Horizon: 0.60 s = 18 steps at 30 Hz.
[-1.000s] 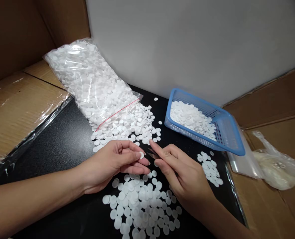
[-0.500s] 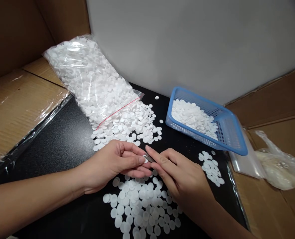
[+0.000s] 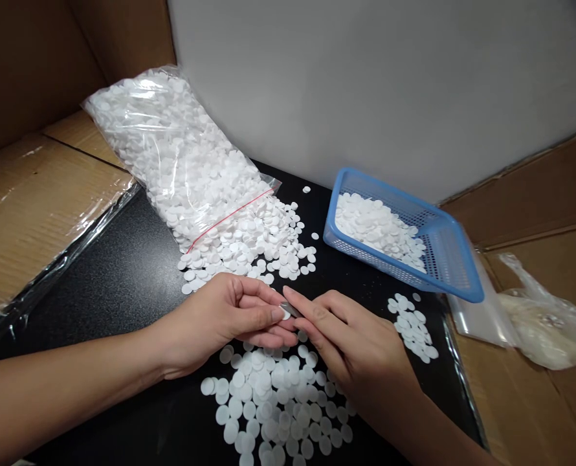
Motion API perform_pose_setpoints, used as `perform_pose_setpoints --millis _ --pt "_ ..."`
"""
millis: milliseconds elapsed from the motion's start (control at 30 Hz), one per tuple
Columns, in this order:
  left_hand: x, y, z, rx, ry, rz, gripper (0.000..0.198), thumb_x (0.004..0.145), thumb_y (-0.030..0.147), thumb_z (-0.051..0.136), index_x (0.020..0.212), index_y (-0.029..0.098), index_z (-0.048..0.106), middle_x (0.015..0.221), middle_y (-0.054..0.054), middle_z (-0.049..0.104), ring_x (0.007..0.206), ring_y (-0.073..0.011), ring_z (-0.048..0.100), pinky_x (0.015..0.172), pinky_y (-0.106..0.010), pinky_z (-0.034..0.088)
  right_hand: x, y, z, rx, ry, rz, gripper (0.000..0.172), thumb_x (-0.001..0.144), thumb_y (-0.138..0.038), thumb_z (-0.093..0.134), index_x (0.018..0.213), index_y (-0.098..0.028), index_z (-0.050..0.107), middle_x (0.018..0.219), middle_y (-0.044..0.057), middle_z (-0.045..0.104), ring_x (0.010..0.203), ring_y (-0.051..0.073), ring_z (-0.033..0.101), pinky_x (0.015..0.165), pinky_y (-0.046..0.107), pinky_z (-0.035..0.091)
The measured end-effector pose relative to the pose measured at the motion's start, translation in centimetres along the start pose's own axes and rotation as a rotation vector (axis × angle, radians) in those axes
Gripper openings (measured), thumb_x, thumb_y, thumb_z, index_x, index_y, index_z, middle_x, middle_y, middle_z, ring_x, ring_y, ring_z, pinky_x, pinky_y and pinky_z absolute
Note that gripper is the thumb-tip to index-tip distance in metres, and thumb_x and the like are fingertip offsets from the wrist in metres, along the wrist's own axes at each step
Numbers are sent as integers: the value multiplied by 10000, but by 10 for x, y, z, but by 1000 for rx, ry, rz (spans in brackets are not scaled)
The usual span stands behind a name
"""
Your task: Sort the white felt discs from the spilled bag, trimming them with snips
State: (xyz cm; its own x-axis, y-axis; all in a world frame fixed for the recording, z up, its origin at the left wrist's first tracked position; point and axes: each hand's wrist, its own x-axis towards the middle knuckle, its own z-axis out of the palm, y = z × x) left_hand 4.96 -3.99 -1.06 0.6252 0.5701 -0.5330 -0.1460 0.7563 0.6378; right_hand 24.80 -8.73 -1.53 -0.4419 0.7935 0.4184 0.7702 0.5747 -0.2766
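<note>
My left hand (image 3: 242, 312) is closed, pinching a small white disc (image 3: 285, 313) between thumb and fingertips. My right hand (image 3: 358, 343) grips a small flat grey metal blade (image 3: 292, 310), its tip against the edge of that disc; most of the blade is hidden by my fingers. Below both hands lies a spread of white discs (image 3: 273, 401), partly overlapping. Beyond them, more white discs (image 3: 249, 243) spill from the mouth of a clear zip bag (image 3: 171, 149) with a red seal line.
A blue plastic basket (image 3: 395, 262) with white discs in it stands at the right back. A small group of white discs (image 3: 411, 327) lies beside my right hand. Farther right are clear plastic bags (image 3: 550, 330) on cardboard (image 3: 525, 401). A grey wall (image 3: 365, 84) rises behind the black tabletop (image 3: 127, 259).
Almost nothing differs. The blade's tip and the disc have shifted very slightly against each other, while both hands stay in place.
</note>
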Motion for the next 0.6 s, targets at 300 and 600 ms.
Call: perform_pose_setpoints --millis 300,600 --pt "-2 2 1 17 -12 -7 124 829 180 774 853 71 721 817 -120 797 708 -104 759 671 -111 579 2 0 -3 -22 -13 -26 328 1042 -241 461 1210 -106 708 690 26 629 593 108 570 501 221 422" --pt "-1 2 -3 57 -38 -7 182 821 236 788 883 78 724 838 -112 797 754 -131 765 701 -146 595 1 3 -6 -91 -23 -83 306 1025 -187 475 1203 -98 708 696 30 641 599 119 578 505 237 420"
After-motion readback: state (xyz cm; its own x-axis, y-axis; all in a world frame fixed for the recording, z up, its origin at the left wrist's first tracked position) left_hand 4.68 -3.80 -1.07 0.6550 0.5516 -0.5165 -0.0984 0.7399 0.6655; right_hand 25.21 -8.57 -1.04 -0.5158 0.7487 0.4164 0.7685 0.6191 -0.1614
